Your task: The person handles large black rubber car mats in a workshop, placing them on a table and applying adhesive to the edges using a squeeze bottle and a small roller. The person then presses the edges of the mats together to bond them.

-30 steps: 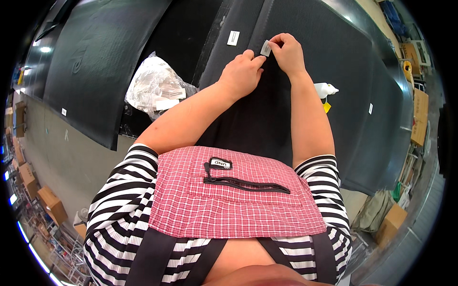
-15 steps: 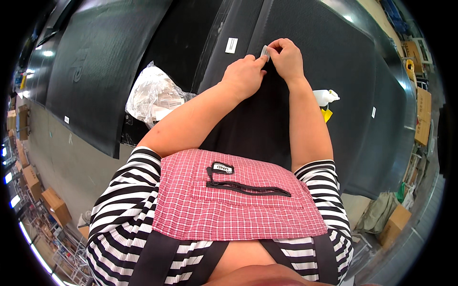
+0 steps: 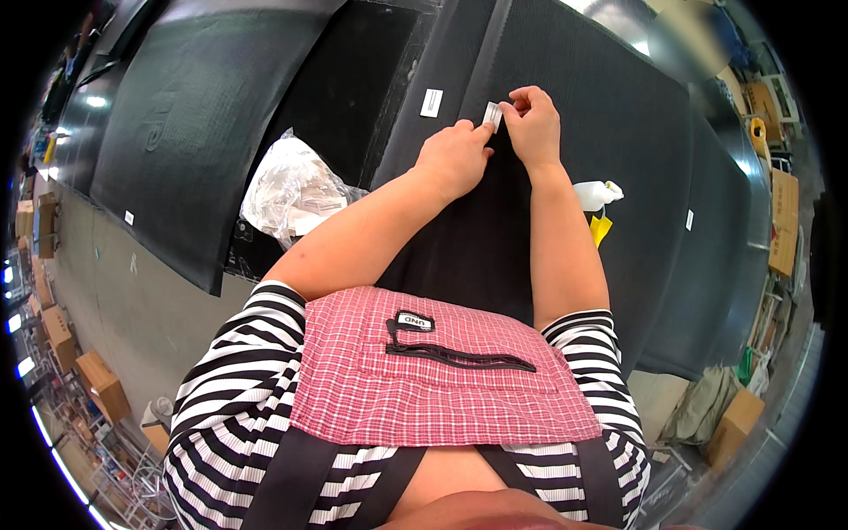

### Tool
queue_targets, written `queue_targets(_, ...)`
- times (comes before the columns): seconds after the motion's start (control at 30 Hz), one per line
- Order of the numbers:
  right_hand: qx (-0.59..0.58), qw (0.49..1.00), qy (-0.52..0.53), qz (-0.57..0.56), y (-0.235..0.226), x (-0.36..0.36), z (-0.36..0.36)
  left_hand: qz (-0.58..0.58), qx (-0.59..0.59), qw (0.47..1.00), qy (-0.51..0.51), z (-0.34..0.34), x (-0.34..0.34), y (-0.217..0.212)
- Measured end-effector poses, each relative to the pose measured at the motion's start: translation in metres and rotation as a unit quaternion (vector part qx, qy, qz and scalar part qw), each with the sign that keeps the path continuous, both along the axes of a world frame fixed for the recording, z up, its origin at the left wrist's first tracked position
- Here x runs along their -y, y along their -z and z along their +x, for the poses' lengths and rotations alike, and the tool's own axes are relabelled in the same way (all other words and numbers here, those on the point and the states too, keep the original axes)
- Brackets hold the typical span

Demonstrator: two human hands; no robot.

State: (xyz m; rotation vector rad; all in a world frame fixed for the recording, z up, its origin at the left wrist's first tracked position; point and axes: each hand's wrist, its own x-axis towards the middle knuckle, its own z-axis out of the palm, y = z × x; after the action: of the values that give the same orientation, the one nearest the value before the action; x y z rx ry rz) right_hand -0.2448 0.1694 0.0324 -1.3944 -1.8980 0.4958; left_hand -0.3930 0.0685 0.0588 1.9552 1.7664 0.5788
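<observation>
My left hand (image 3: 455,159) and my right hand (image 3: 532,124) meet over a black rubber mat (image 3: 609,115) in front of me. Together they pinch a small white label (image 3: 492,115) between their fingertips, just above the mat's surface. A second white label (image 3: 431,102) is stuck flat on the black mat a little to the left of my hands.
A crumpled clear plastic bag (image 3: 291,190) lies left of my left forearm. More black mats (image 3: 194,124) spread out to the left. A white and yellow object (image 3: 597,208) lies beside my right forearm. Cardboard boxes (image 3: 782,230) stand at the right edge and lower left (image 3: 97,384).
My hands have stayed together on the small label, with only a slight shift of the fingers.
</observation>
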Motion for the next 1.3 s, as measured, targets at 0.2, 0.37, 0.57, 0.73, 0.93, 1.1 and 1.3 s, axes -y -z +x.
queue_targets(0.2,0.072,0.995,0.039,-0.059,-0.01,-0.001,-0.014,0.033,0.005,0.999,-0.001,-0.001,-0.001,0.011)
queue_targets(0.37,-0.065,0.997,0.007,-0.032,-0.04,0.036,-0.01,0.013,-0.022,1.0,-0.009,-0.005,0.008,-0.032)
queue_targets(0.57,-0.147,0.984,-0.071,-0.068,-0.045,0.164,0.032,0.095,0.031,0.99,0.103,0.0,0.058,-0.019)
queue_targets(0.73,-0.046,0.997,-0.022,-0.059,-0.044,0.216,0.11,0.022,0.127,0.975,0.182,-0.023,0.143,-0.014)
queue_targets(0.93,0.056,0.973,0.132,0.18,-0.035,0.224,0.181,-0.026,0.27,0.934,0.232,-0.042,0.201,0.017)
queue_targets(1.1,0.101,0.971,0.186,0.112,-0.024,0.225,0.195,0.011,0.209,0.954,0.213,-0.032,0.204,0.019)
queue_targets(1.3,0.096,0.981,0.168,-0.011,-0.017,0.228,0.195,-0.074,0.129,0.966,0.213,-0.024,0.206,0.004)
